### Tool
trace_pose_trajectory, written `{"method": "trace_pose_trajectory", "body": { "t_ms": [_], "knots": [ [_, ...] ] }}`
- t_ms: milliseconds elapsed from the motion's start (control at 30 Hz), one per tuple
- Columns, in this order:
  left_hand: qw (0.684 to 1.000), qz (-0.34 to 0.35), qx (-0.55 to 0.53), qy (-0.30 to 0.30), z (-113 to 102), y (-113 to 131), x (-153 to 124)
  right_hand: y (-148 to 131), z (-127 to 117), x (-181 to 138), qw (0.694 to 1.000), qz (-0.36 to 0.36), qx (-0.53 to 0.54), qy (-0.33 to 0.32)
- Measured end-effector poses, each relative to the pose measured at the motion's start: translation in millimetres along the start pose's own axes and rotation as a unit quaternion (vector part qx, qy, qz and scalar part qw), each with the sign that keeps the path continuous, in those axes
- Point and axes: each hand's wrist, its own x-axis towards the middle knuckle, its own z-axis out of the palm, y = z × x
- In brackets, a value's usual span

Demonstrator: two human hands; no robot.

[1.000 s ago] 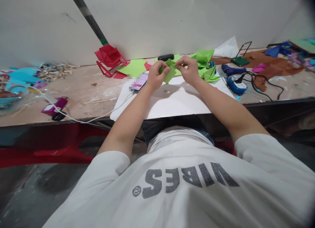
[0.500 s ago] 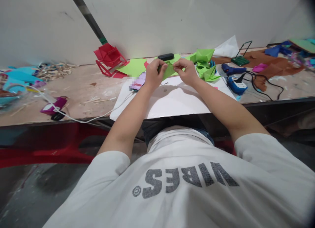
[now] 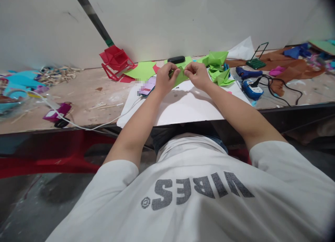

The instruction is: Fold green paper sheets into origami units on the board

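Between my two hands, above a white board (image 3: 191, 111), is a small piece of green paper (image 3: 179, 78). My left hand (image 3: 166, 77) is closed on its left side, thumb and fingers pinching it. With its fingertips, my right hand (image 3: 198, 74) pinches the upper right edge of the same paper. My fingers partly hide its shape and folds. Folded green paper pieces (image 3: 218, 67) lie just beyond my right hand. A phone (image 3: 148, 88) with a lit screen rests on the board's left side, close to my left wrist.
Behind my hands lie a dark oblong case (image 3: 176, 59) and flat green paper (image 3: 142, 71). A red folded-paper model (image 3: 116, 62) stands at the back left. On the right are a blue glue gun (image 3: 248, 73), a blue power socket (image 3: 252, 90) and black cable. A white cable (image 3: 110, 124) crosses the front left.
My hands have shifted only slightly, and the green paper between them is tilted a little differently. My right fingers have come a bit closer together around its edge.
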Motion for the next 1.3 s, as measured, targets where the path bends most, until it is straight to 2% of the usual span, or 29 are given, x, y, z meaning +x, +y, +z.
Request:
{"method": "trace_pose_trajectory", "body": {
  "t_ms": [133,367,700,833,967,1167,1300],
  "knots": [
    [0.999,0.016,-0.022,0.026,4,1,-1,-2,0,-2,1.0,-0.005,-0.003,0.001],
    [0.998,0.031,-0.058,0.019,6,3,-2,-4,0,-4,1.0,-0.029,0.004,-0.01],
    [0.994,0.064,-0.086,0.019,11,-4,-4,-9,0,-5,0.999,-0.012,0.043,-0.023],
    [0.997,0.017,-0.079,0.002,10,-1,-4,-9,1,-3,0.999,-0.002,0.042,-0.005],
    [0.996,-0.049,-0.07,-0.023,8,2,-3,2,5,5,0.999,0.009,0.051,0.01],
    [0.994,-0.068,-0.053,-0.067,8,-6,-2,12,-1,7,0.999,0.021,0.013,0.023],
    [0.993,-0.088,-0.051,-0.056,8,-11,0,9,-7,3,0.999,0.021,-0.035,0.013]
  ]
}}
